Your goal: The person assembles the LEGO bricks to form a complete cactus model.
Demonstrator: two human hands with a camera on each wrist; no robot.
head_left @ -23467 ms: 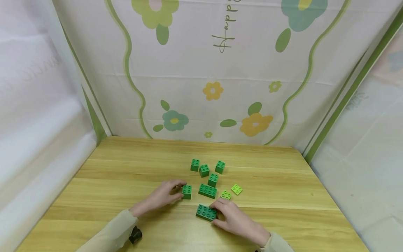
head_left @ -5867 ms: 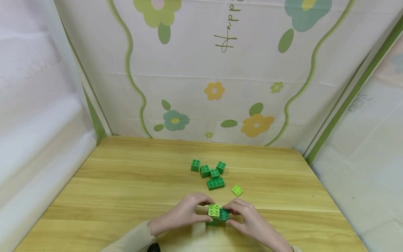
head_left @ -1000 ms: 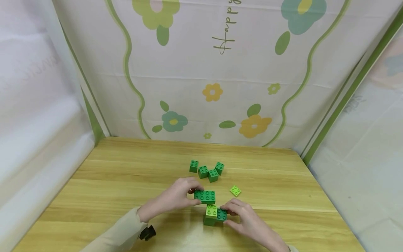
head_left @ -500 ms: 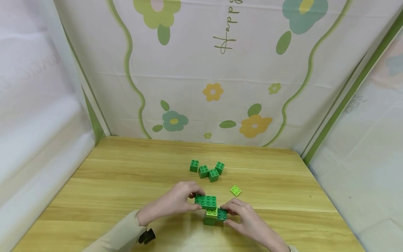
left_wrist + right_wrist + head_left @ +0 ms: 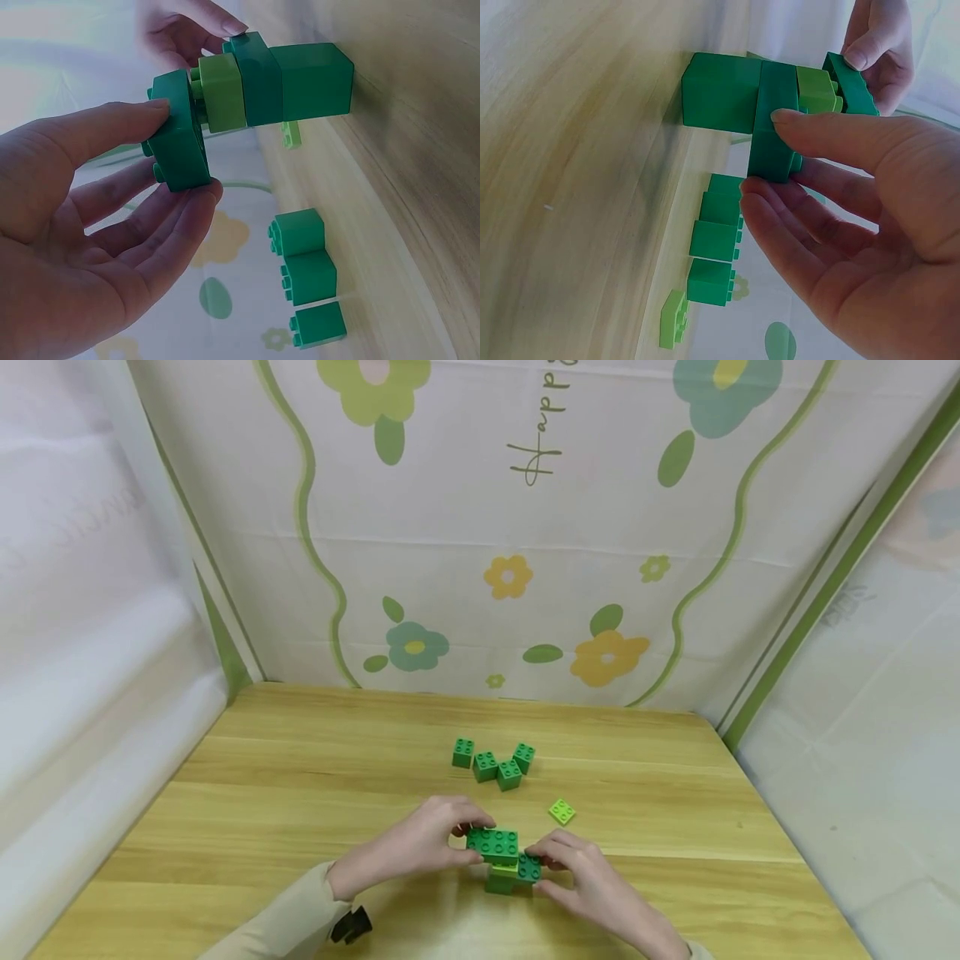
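My left hand (image 5: 420, 842) pinches a green eight-stud toy brick (image 5: 492, 845) by its left end, thumb in front and fingers behind. It sits just over a lime green brick (image 5: 221, 94); in the left wrist view it tilts slightly, with lime studs showing in the gap. Under the lime brick lies a darker green long brick (image 5: 774, 139), on top of a square green brick (image 5: 315, 79) that stands on the table. The long brick juts out to the right, where my right hand (image 5: 588, 881) pinches its free end between thumb and fingers.
Behind the stack, several square green bricks (image 5: 486, 767) stand close together on the wooden table (image 5: 300, 760). A flat lime brick (image 5: 562, 812) lies to their right, nearer me. Flower-printed cloth (image 5: 480, 527) rises at the table's back edge, and pale cloth hangs on both sides.
The bricks lay apart at first; some are now stacked. My left hand has picked up the second long brick and, in the last second, lowered it onto the lime one. My right hand barely moved lately.
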